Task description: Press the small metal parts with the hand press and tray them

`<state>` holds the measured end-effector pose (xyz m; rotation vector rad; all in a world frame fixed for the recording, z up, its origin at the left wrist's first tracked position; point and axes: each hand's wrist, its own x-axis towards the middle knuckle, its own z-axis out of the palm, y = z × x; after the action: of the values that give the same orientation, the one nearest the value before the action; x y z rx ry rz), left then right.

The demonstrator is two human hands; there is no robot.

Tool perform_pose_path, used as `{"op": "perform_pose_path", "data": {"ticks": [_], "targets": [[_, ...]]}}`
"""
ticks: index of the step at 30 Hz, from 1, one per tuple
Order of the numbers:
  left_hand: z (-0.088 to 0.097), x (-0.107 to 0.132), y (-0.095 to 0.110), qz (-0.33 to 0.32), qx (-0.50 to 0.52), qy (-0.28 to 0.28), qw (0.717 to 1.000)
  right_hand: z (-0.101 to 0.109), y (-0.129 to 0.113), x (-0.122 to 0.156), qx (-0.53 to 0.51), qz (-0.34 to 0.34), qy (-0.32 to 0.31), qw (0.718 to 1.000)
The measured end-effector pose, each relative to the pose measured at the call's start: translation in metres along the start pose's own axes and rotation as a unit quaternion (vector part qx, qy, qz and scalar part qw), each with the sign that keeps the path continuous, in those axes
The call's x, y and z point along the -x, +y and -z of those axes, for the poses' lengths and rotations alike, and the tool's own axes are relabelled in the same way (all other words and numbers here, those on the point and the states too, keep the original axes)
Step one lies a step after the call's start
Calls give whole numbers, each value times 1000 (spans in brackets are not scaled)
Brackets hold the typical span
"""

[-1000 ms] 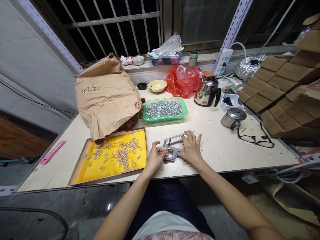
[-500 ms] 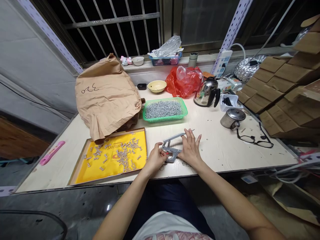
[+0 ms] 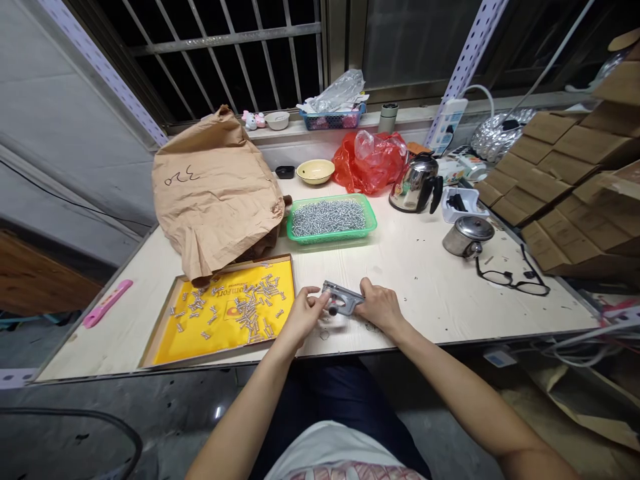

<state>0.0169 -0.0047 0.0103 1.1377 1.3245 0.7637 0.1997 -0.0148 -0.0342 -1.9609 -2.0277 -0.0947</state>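
1. Right hand clenched over metal press tool, lever squeezed down, at front centre of desk.
2. Left hand pinching tool's 9 o'clock end.
3. Yellow tray at 9 o'clock, green basket at 12.

The tabletop carries the following items. Rear left: a crumpled brown paper bag with handwritten marking. In front of it and touching it: a shallow yellow-lined tray holding scattered loose screws. Far left, near the edge: a pink plastic object. Centre rear: a green basket filled with small metal parts. Behind it: a yellow bowl and a red plastic bag. Right of the bag: a steel kettle, upright. Further right: a lidded steel pot, with spectacles lying near it. Stacked cardboard boxes occupy the right side.
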Motion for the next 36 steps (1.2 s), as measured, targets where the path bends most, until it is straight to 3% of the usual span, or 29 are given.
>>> {"op": "perform_pose_path", "data": {"ticks": [5, 8, 11, 14, 17, 19, 22, 26, 28, 31, 33, 36], "targets": [[-1, 3, 8, 107, 64, -108, 986, 3, 2, -1, 12, 6, 21, 1000], [-4, 0, 4, 108, 127, -122, 978, 7, 4, -4, 2, 7, 44, 999], [-7, -1, -3, 103, 117, -130, 979, 9, 3, -5, -29, 0, 84, 996], [-8, -1, -9, 98, 93, -97, 986, 8, 2, -6, -41, -11, 106, 994], [-7, -13, -7, 61, 62, -9, 996, 6, 4, -7, -35, -40, 108, 993], [-4, -35, 4, 24, 17, 48, 998, 4, 6, -7, -31, -56, 105, 992], [0, -84, 39, -65, -42, 107, 991, 3, 8, -8, -27, -57, 97, 993], [10, -129, 92, -181, -101, 124, 970, 2, 8, -8, -26, -52, 94, 994], [22, -126, 103, -212, -151, 118, 958, 2, 9, -7, -27, -54, 91, 994], [51, -95, 93, -229, -256, 116, 932, 2, 11, -7, -30, -50, 87, 994], [75, -68, 76, -191, -340, 125, 912, 1, 11, -6, -33, -41, 84, 995], [107, -33, 49, -81, -467, 80, 877, -1, 10, -6, -38, -26, 80, 996]]}}
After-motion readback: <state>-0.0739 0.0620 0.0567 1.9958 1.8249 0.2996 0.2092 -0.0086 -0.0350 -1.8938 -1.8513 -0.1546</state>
